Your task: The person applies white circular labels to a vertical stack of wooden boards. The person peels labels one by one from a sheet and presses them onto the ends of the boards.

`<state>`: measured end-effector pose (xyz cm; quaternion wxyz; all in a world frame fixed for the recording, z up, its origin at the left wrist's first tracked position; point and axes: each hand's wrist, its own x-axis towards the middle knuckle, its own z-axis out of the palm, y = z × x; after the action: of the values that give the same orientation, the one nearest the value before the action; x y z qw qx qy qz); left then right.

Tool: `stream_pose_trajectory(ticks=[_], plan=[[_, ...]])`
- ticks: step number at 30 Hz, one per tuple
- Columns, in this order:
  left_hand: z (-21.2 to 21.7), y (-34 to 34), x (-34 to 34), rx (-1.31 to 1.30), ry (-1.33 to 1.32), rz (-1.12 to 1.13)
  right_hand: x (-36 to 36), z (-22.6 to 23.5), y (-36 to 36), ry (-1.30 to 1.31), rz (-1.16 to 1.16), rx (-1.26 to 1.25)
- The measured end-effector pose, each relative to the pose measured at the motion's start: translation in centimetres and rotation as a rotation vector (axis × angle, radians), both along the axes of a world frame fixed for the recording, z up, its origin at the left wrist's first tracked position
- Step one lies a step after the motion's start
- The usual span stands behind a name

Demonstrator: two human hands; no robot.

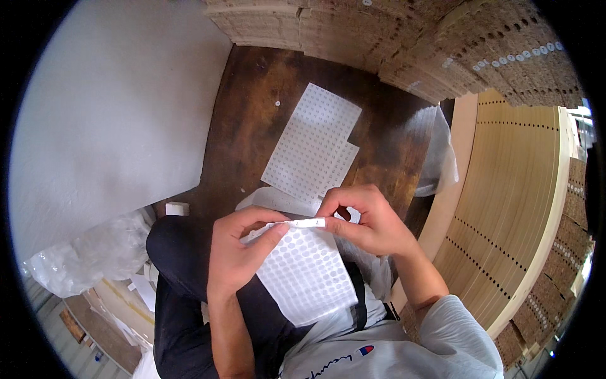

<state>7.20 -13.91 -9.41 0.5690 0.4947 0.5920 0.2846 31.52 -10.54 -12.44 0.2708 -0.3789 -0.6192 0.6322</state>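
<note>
A white sheet of round stickers (308,271) hangs over my lap, its top edge folded into a narrow strip. At the left part of that fold, my left hand (238,252) pinches the sheet between thumb and fingers. My right hand (372,222) has its thumb and forefinger closed at the right end of the fold; whether a loose sticker is between them is too small to tell. Beyond my hands, a larger printed sticker sheet (309,136) with a stepped right edge lies flat on the dark brown surface (246,88).
Stacked brown boards (353,31) stand at the far side. Pale boards with rows of holes (505,189) are on the right, beside crumpled clear plastic (435,145). A white wall (126,107) rises on the left, above more clear plastic wrap (88,246). One small round sticker (277,103) lies loose.
</note>
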Motion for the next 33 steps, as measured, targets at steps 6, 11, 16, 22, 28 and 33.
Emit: stream_pose_trajectory(ticks=[6, 11, 16, 22, 28, 33], plan=[[0.1, -0.1, 0.8, -0.006, 0.147, 0.007, -0.5, 0.4, 0.1, 0.057, -0.041, 0.101], [1.1, 0.2, 0.7, -0.019, 0.132, -0.097, -0.1, 0.4, -0.1, -0.015, -0.014, 0.1], [2.4, 1.2, 0.8, -0.014, 0.164, -0.237, 0.1, 1.0, 0.6, 0.01, 0.154, 0.096], [2.0, 0.7, -0.3, -0.114, 0.082, -0.193, -0.6, 0.9, 0.8, -0.041, 0.135, 0.219], [0.1, 0.4, 0.1, -0.08, 0.149, -0.052, -3.8, 0.3, -0.5, -0.343, -0.11, 0.939], [-0.9, 0.8, -0.3, -0.089, 0.181, -0.072, -4.7, -0.1, -0.3, -0.322, -0.051, 0.998]])
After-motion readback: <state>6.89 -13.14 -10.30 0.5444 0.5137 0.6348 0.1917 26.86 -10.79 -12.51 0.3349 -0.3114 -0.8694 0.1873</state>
